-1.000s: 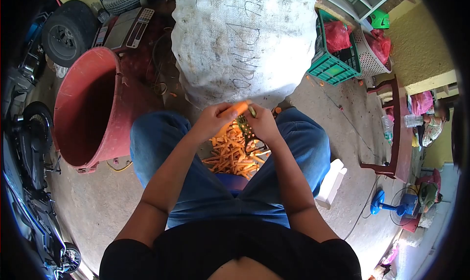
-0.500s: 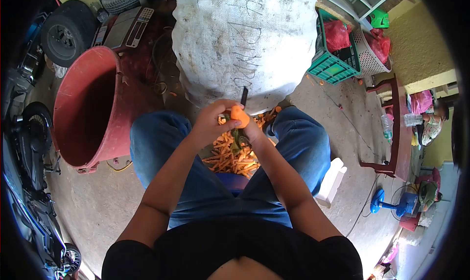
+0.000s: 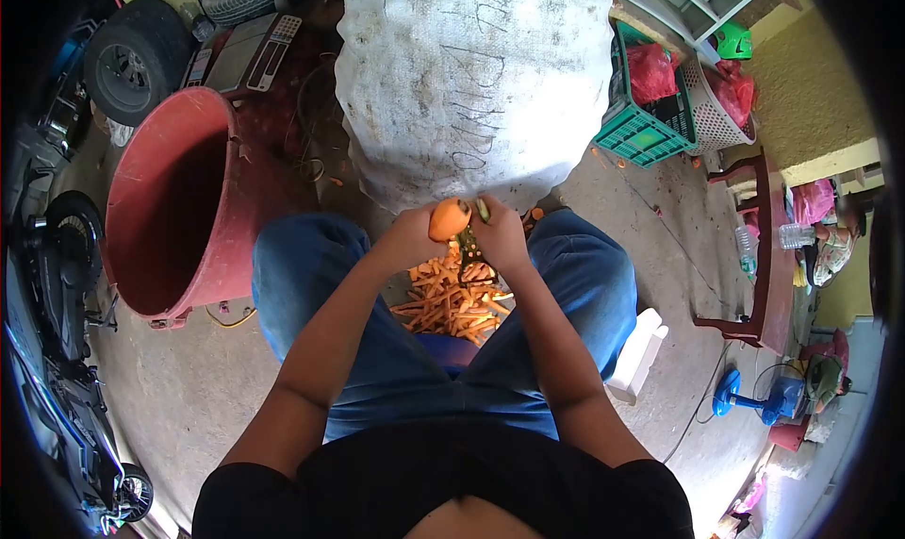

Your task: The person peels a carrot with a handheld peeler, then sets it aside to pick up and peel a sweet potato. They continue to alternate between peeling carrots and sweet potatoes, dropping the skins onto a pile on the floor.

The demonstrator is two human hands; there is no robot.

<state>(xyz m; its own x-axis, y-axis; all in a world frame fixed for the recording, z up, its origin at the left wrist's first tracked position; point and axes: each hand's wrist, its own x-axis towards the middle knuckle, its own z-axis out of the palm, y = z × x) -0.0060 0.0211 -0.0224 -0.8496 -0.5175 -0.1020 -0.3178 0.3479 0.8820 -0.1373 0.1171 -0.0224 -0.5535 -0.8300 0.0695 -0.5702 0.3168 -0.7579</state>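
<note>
My left hand [image 3: 413, 234] is closed around a thick orange carrot [image 3: 449, 220] with a dark crown at its upper end. Close beside it, my right hand [image 3: 501, 232] has its fingers curled, and a small green piece [image 3: 484, 210] shows at its fingertips; whatever else it grips is hidden. Dark green leafy matter [image 3: 474, 267] hangs or lies just under the hands. Below, between the knees, is a heap of orange carrot sticks [image 3: 451, 298], with a blue container rim [image 3: 448, 349] at its near side.
A large white woven sack [image 3: 471, 96] stands in front of me. On the left are a big red tub [image 3: 226, 199], a wheel [image 3: 132, 63] and a motorcycle [image 3: 71, 284]. To the right are a green crate [image 3: 650, 129], a white box [image 3: 639, 355] and a blue fan [image 3: 754, 398].
The black knife that pointed up between my hands is no longer visible. My right hand has moved up and right, apart from the carrot, and the carrot has tilted so its dark crown shows.
</note>
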